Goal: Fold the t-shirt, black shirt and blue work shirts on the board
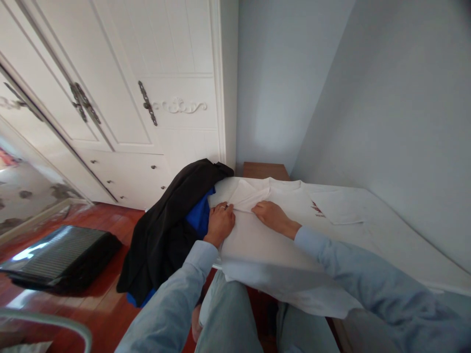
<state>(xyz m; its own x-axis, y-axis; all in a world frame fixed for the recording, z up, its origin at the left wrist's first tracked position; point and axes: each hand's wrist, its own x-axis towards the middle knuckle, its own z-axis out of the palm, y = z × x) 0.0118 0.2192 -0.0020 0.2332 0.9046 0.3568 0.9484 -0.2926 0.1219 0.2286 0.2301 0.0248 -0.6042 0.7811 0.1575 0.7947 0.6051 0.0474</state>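
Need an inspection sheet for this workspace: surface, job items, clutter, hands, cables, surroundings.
Surface: long, flat white tabletop.
Job's things: white fabric T-shirt with dark red chest print, spread out, lower part hanging over the near edge.
Clutter: black cloth garment and bright blue fabric at the tabletop's left end; black striped package on the glossy red-brown wooden floor.
Hands: left hand and right hand touch the shirt; grip unclear.
Cables: nothing seen.
Surroundings: white panelled wardrobe, plain grey-blue wall.

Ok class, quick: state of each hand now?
Left hand: partly curled on white shirt; grip unclear.
Right hand: curled on the same white shirt; grip unclear.
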